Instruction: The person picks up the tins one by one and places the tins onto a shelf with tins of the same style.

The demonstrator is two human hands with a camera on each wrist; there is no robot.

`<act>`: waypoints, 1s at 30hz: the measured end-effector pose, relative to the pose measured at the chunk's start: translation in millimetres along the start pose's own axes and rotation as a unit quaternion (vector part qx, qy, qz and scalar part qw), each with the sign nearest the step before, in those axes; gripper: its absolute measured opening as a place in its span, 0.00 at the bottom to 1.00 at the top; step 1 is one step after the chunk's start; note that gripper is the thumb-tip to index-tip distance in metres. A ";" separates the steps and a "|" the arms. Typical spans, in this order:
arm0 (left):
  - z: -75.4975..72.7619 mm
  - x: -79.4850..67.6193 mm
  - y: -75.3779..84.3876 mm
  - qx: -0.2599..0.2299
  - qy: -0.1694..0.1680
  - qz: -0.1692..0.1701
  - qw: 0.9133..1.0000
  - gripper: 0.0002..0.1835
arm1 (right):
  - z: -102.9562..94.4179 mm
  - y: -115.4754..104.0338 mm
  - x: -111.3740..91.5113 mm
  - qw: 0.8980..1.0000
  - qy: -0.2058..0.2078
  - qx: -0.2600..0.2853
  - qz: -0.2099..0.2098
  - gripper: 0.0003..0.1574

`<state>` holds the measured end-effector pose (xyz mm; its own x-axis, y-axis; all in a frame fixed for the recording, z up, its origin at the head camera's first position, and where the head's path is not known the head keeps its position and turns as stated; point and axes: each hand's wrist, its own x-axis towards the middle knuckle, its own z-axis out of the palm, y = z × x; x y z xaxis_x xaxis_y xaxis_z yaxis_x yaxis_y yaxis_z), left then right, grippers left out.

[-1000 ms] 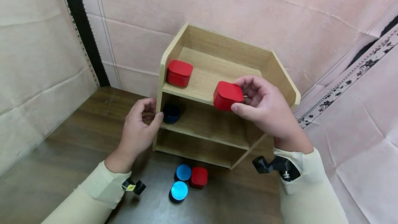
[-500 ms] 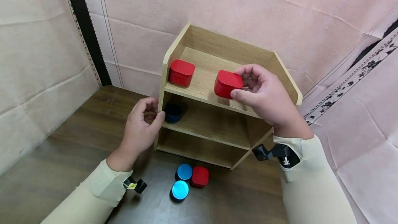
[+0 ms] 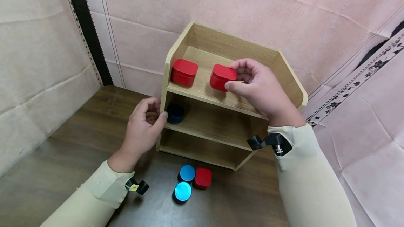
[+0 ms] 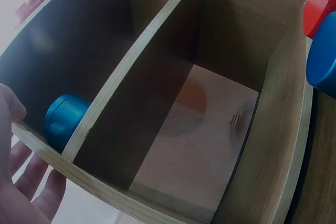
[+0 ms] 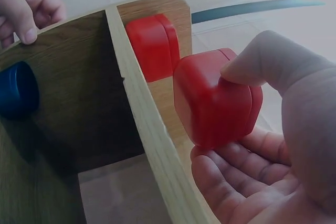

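Observation:
My right hand [image 3: 257,83] pinches a red rounded-square tin [image 3: 222,76] between thumb and fingers, just over the top board of the wooden shelf unit [image 3: 217,102]. Another red tin [image 3: 184,73] sits at the left end of that board. My left hand [image 3: 140,129] holds the unit's left side panel; in the left wrist view its thumb [image 4: 11,106] lies inside the panel edge and the fingers outside. Close by the thumb, a round blue tin [image 4: 65,121] stands on the middle shelf, dark in the head view.
On the brown table [image 3: 236,202] before the unit stand two round blue-lidded tins [image 3: 187,173] and a red tin [image 3: 202,178], close together. Pale cloth [image 3: 252,9] hangs behind and at both sides. Raised side and back panels border the top board.
My right hand has carried the red tin up and back over the top board, then left toward the other red tin. The left hand has stayed on the side panel.

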<state>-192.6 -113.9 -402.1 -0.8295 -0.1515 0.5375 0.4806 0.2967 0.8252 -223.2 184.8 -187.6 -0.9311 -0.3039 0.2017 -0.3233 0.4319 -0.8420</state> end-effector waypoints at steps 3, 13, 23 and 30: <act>0.2 0.5 0.6 -0.002 0.000 0.000 1.000 0.20 | 1.8 2.0 3.6 1.000 -0.001 0.001 0.004 0.27; 0.5 0.9 2.1 -0.005 -0.003 0.002 1.000 0.20 | 6.1 9.4 8.9 1.000 -0.008 -0.026 0.005 0.28; 0.4 1.0 1.3 -0.005 -0.003 0.005 1.000 0.20 | 8.3 12.0 9.4 0.999 -0.019 -0.030 0.006 0.29; 0.0 0.2 0.9 -0.003 -0.004 0.003 1.000 0.20 | 8.8 11.7 9.6 0.999 -0.020 -0.036 0.007 0.29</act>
<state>-192.3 -113.7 -401.2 -0.8285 -0.1428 0.5415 0.4878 0.2911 0.8230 -234.4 179.5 -199.9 -0.9286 -0.3299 0.1696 -0.3232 0.4953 -0.8064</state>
